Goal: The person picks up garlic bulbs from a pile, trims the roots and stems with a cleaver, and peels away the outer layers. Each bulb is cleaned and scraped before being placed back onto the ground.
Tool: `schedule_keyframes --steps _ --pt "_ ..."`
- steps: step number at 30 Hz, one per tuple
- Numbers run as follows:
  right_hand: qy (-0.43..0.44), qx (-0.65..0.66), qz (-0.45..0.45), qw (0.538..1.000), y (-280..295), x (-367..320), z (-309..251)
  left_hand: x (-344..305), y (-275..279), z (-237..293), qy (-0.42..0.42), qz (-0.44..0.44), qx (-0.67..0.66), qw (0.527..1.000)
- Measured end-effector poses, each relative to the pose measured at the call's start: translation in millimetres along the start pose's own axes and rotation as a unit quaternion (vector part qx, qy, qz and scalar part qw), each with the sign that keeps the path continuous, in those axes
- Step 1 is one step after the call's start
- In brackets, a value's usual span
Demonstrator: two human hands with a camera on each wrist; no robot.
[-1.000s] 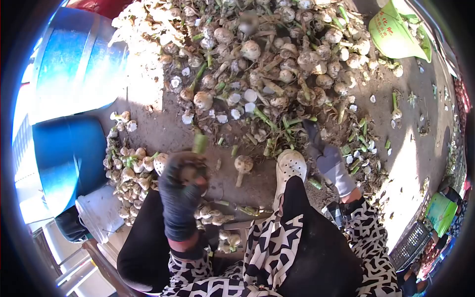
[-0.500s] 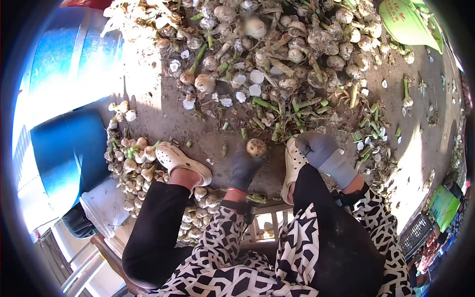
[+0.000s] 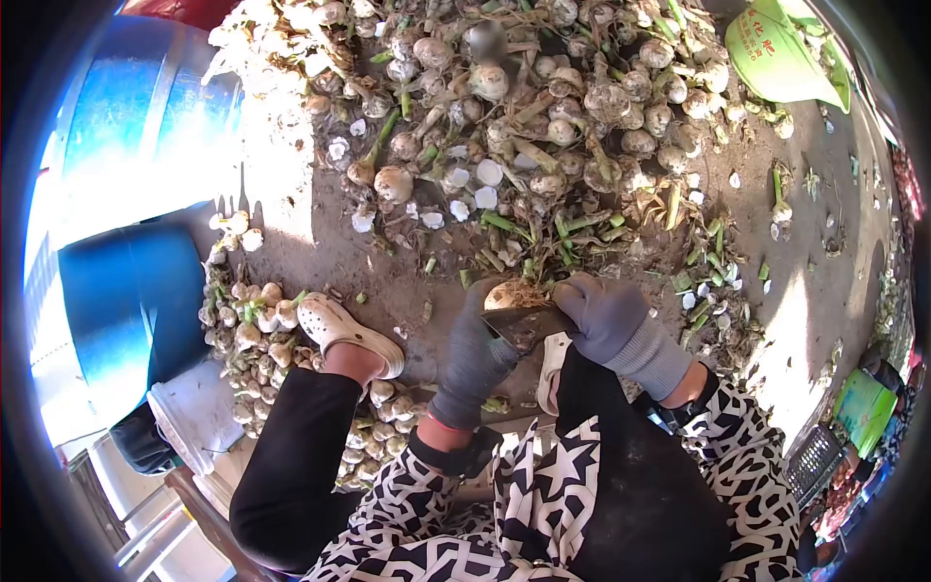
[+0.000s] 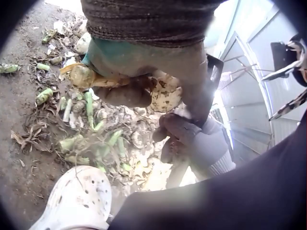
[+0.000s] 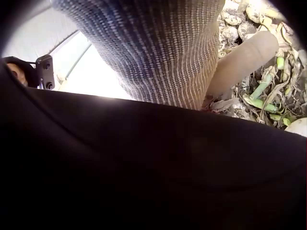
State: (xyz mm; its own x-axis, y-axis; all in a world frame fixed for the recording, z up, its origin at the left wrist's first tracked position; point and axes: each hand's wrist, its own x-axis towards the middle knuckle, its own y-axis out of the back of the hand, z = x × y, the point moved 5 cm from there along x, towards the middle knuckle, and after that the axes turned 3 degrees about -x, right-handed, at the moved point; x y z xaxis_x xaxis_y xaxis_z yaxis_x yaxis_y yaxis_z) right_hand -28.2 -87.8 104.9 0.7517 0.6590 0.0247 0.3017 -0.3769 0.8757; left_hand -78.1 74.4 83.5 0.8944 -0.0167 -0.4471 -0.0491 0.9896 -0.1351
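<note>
In the head view my gloved left hand (image 3: 473, 344) grips a garlic bulb (image 3: 514, 293), its root side up. A knife with a broad dark blade (image 3: 527, 328) lies across the near side of the bulb, held in my gloved right hand (image 3: 609, 315). The left wrist view shows the bulb (image 4: 167, 91) partly covered by the left glove (image 4: 139, 60), with the right hand (image 4: 192, 139) close beside it. A pale rounded bar like a wooden handle (image 5: 247, 60) sticks out past the right glove's cuff (image 5: 148, 52); the right fingers are hidden there.
A large heap of untrimmed garlic (image 3: 543, 126) lies ahead. Trimmed bulbs (image 3: 262, 339) are piled at the left by a white bucket (image 3: 199, 412) and a blue barrel (image 3: 131, 320). Cut green stems (image 3: 713, 257) litter the right. A pale clog (image 3: 344, 330) stands left of the hands.
The left hand came in from the left, took hold of a garlic bulb on the ground and raised it. The right hand drew nearer, bringing the knife blade against the bulb.
</note>
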Motion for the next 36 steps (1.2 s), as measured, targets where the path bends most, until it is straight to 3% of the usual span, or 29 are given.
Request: schedule_keyframes --steps 3,5,7,8,9,10,11,13,14,15,16,17,18,19,20,21,23,24,25,27,28,29,30,31,32,33,34,35,36 --pt "-0.004 0.022 0.043 0.999 -2.0 -6.1 7.2 -0.4 -8.0 9.2 -0.008 -0.031 0.007 0.999" --pt "-0.010 0.045 0.073 0.996 -25.7 -11.0 27.7 -1.1 -17.1 14.8 0.055 -0.063 -0.073 0.994" --pt "-0.232 0.033 -0.071 0.970 -82.1 -31.9 83.3 -18.5 -27.1 34.2 0.006 -0.123 0.007 0.992" --pt "-0.247 0.037 -0.076 0.965 -73.8 -46.2 77.9 -23.1 -39.8 45.2 -0.031 -0.181 0.049 0.982" --pt "-0.323 0.193 -0.059 0.925 -56.7 -47.3 86.1 -22.1 -47.3 53.5 -0.086 -0.242 0.134 0.957" --pt "-0.389 0.348 -0.041 0.852 -45.5 -46.7 86.3 -15.5 -45.7 56.7 -0.022 -0.201 0.036 0.979" --pt "-0.395 0.351 -0.042 0.848 -30.3 -54.2 72.8 -17.2 -47.2 56.1 0.051 -0.169 -0.065 0.982" --pt "-0.395 0.592 -0.124 0.692 -19.3 -48.8 48.3 -0.7 -39.5 56.2 -0.030 -0.158 -0.055 0.985" --pt "-0.392 0.590 -0.123 0.695 -19.9 -45.4 42.3 6.8 -38.2 65.9 -0.129 -0.150 0.200 0.960" --pt "-0.378 0.651 -0.036 0.657 -19.1 -41.3 35.0 5.4 -37.2 71.1 -0.208 -0.128 0.441 0.864" --pt "-0.358 0.704 0.051 0.611 -16.8 -37.9 32.3 5.1 -31.3 69.5 -0.181 -0.119 0.435 0.874" --pt "-0.353 0.706 0.049 0.612 -14.1 -35.3 30.3 2.1 -31.1 70.6 -0.181 -0.115 0.438 0.873" --pt "-0.353 0.627 -0.013 0.695 -8.4 -32.0 27.9 0.3 -28.5 61.4 -0.039 -0.117 0.204 0.971" --pt "-0.346 0.536 -0.073 0.766 -3.2 -29.7 26.0 -5.4 -32.7 49.1 0.105 -0.110 -0.049 0.987" --pt "-0.340 0.537 -0.072 0.768 1.2 -29.2 23.8 -4.9 -33.3 44.7 0.034 -0.047 -0.056 0.997" --pt "-0.337 0.537 -0.074 0.770 1.3 -30.1 23.9 -6.4 -29.5 40.8 0.031 -0.044 -0.056 0.997" --pt "-0.210 0.410 0.124 0.879 27.5 -28.4 30.2 -8.2 -26.3 35.6 0.058 -0.052 -0.107 0.991" --pt "-0.150 0.307 0.093 0.935 25.7 -24.9 33.4 -10.1 -22.1 39.7 0.044 -0.100 -0.122 0.986" --pt "-0.150 0.305 0.094 0.936 7.7 -32.6 41.9 -14.6 -15.0 44.9 0.043 -0.102 -0.123 0.986" --pt "-0.248 0.154 -0.150 0.945 -53.0 -48.1 66.1 -23.3 3.7 71.1 -0.063 -0.112 -0.098 0.987" --pt "-0.318 0.232 -0.121 0.911 -53.0 -51.9 74.0 -28.8 31.2 91.8 -0.115 -0.041 -0.018 0.992" --pt "-0.307 0.236 -0.128 0.913 -52.0 -44.7 76.0 -41.8 67.7 112.1 -0.157 0.036 0.066 0.985" --pt "-0.310 0.283 -0.043 0.907 -44.1 -36.7 77.5 -58.7 112.4 120.5 -0.118 0.149 0.149 0.970" --pt "-0.320 0.324 0.049 0.889 -37.6 -32.5 82.3 -75.2 155.9 131.9 -0.079 0.249 0.230 0.938" --pt "-0.279 0.261 0.060 0.922 -36.8 -19.3 86.5 -94.2 201.1 145.2 -0.082 0.321 0.496 0.802" --pt "-0.232 0.194 0.070 0.951 -37.6 -0.6 90.6 -106.5 225.9 146.6 -0.080 0.368 0.713 0.591" --pt "-0.222 0.145 0.076 0.961 -45.2 18.3 95.6 -98.3 228.1 135.0 -0.081 0.371 0.712 0.591" --pt "-0.211 0.096 0.080 0.969 -52.3 38.2 97.9 -86.9 228.9 120.8 -0.124 0.378 0.553 0.732" --pt "-0.292 0.105 -0.038 0.950 -67.7 58.7 104.2 -74.7 222.0 109.6 -0.159 0.366 0.370 0.839"
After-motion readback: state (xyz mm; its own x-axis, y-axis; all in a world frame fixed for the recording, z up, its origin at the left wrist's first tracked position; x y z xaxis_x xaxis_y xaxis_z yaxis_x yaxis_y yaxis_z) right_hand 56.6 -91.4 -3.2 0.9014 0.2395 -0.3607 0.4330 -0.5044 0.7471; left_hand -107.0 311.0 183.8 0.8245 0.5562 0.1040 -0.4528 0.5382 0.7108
